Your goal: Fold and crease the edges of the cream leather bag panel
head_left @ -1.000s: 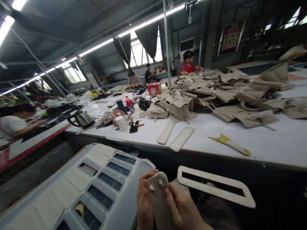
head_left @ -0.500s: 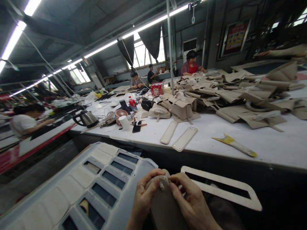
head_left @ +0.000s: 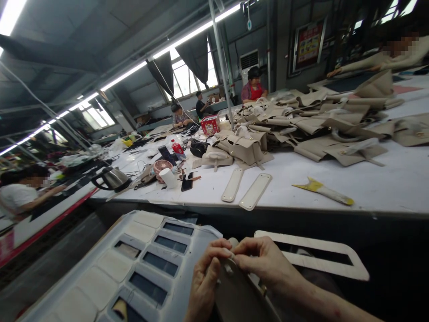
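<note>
A taupe leather bag piece rises from the bottom of the view, held in both hands at its upper end. My left hand grips its left side, fingers curled over the top edge. My right hand pinches the same edge from the right, its fingertips close to the left ones. Just below the fingers, a small whitish bit shows on the leather. What lies between the fingertips is hidden. Behind my right hand is a cream frame-shaped panel with a long slot.
A pale slotted board with cream pads lies left. On the white table are two oblong plates, a yellow-ended tool, heaped taupe bag pieces, a kettle and a pink fan. Several people work around.
My right hand has risen slightly, turning over the top edge, and more forearm shows. The leather piece tilts more. The view has swung right, bringing another person into sight at the upper right.
</note>
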